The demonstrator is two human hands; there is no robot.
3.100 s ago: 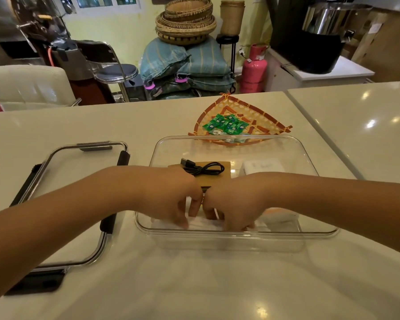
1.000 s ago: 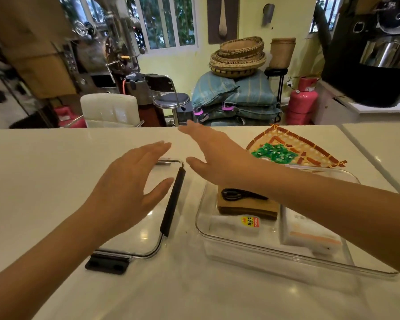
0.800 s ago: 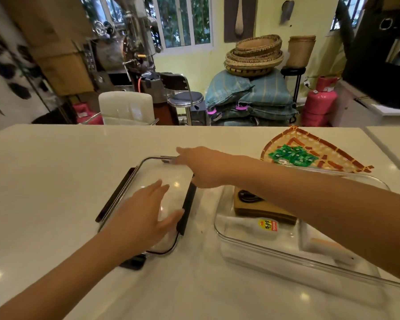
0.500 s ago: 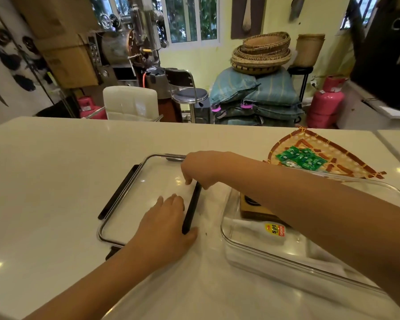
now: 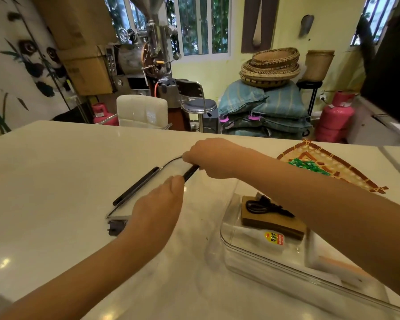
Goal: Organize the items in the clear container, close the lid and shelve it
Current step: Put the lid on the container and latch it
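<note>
The clear lid (image 5: 139, 188), with black clips along its edges, lies on the white counter left of the clear container (image 5: 231, 211). My right hand (image 5: 208, 158) grips the lid's far right corner, and my left hand (image 5: 157, 206) holds its near right edge, which is tilted up off the counter. Inside the container lie a brown box (image 5: 273, 222) with a black cable (image 5: 261, 205) on top and a clear packet with a yellow and red label (image 5: 274, 237). My right forearm crosses over the container and hides part of it.
A woven tray (image 5: 356, 176) with green packets (image 5: 307, 165) sits beyond the container on the right. Past the counter's far edge stand a white chair (image 5: 141, 109), a stool (image 5: 199, 105), stacked sacks, baskets and a pink gas cylinder (image 5: 333, 116).
Both hands left the container, reached left to the lid and closed on its right edge. The lid's right side has lifted off the counter. The camera has turned left.
</note>
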